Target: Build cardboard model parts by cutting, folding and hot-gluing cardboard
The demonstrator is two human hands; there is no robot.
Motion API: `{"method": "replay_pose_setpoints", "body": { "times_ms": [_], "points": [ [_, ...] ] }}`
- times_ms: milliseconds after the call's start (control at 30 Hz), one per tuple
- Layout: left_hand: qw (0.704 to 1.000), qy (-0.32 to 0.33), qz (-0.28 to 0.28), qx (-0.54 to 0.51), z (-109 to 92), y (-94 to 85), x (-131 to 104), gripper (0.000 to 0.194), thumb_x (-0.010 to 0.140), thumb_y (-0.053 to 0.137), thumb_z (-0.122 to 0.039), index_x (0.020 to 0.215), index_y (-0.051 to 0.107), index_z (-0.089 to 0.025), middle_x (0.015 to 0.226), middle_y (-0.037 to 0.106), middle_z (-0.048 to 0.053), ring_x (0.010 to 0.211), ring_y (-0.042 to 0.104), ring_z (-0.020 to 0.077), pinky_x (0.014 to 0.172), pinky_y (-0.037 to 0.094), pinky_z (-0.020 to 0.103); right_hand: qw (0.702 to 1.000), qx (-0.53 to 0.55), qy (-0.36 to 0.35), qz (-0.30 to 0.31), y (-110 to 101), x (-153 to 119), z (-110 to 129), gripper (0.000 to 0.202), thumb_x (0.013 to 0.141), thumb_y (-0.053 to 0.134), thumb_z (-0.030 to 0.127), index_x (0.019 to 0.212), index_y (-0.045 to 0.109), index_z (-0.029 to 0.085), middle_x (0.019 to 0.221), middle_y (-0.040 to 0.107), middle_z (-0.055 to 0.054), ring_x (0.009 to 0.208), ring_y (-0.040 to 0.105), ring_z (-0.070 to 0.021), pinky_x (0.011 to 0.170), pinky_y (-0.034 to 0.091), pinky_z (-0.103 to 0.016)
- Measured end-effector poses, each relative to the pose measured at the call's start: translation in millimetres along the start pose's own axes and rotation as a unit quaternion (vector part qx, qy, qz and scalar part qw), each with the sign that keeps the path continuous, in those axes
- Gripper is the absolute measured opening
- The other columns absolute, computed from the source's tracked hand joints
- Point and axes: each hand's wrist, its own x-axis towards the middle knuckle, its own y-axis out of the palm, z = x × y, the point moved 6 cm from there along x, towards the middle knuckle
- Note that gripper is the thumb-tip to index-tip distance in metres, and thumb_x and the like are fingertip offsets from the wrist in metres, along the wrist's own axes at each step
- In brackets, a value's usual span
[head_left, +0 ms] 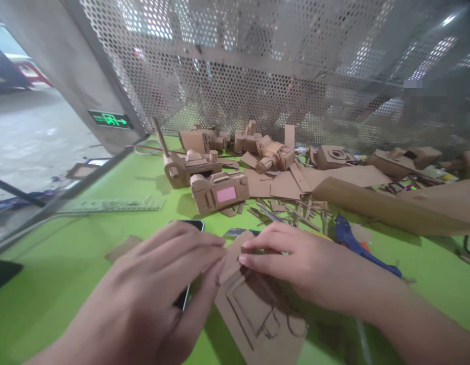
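A flat cardboard piece [240, 324] with dark drawn or cut outlines lies at the lower middle. On its upper part rests a smaller cardboard strip [235, 253]. My left hand [154, 289] is at the strip's left side, thumb and fingertips brought together near its edge; whether anything thin is between them is hidden. From the right, my right hand [295, 258] pinches the strip's right edge between thumb and fingers. Partly under my left hand is a dark phone [199, 224]. Just beyond the hands lies a metal blade-like tool [235, 232].
Cardboard camera models [219, 192] stand behind the hands, with scraps [288, 185] and a large sheet [387, 208] to the right. A blue glue gun [356, 243] lies beyond my right forearm. A clear ruler [113, 204] is at left. Perforated metal [235, 66] borders the green table [37, 314].
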Motion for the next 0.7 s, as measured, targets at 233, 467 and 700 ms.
{"method": "replay_pose_setpoints", "body": {
  "times_ms": [233, 467, 700],
  "points": [
    [0.985, -0.122, 0.11, -0.046, 25.6, 22.7, 14.4, 0.04, 0.104, 0.067, -0.059, 0.119, 0.087, -0.027, 0.119, 0.09, 0.011, 0.105, 0.085, 0.0343, 0.09, 0.071, 0.046, 1.0, 0.014, -0.02, 0.001, 1.9, 1.1, -2.9, 0.048, 0.111, 0.047, -0.002, 0.144, 0.08, 0.01, 0.152, 0.077, -0.021, 0.137, 0.07, -0.0303, 0.114, 0.064, -0.046],
    [0.938, -0.214, 0.217, -0.165, 28.3, 46.5, 4.8, 0.042, 0.111, 0.062, -0.06, 0.127, 0.086, -0.03, 0.123, 0.089, 0.006, 0.107, 0.084, 0.03, 0.088, 0.07, 0.037, 0.999, 0.025, -0.025, -0.009, 3.3, 3.8, -8.2, 0.061, 0.097, 0.052, -0.013, 0.143, 0.082, 0.011, 0.145, 0.082, -0.019, 0.133, 0.072, -0.0302, 0.112, 0.065, -0.047],
    [0.962, -0.17, 0.197, -0.084, 21.0, 41.2, 8.5, 0.044, 0.108, 0.06, -0.063, 0.114, 0.087, -0.029, 0.118, 0.087, 0.01, 0.106, 0.08, 0.0338, 0.087, 0.065, 0.041, 0.998, 0.061, 0.001, -0.003, 4.6, 4.9, -14.1, 0.068, 0.092, 0.053, -0.017, 0.14, 0.086, 0.017, 0.145, 0.083, -0.016, 0.134, 0.073, -0.0287, 0.11, 0.066, -0.044]
  ]
}}
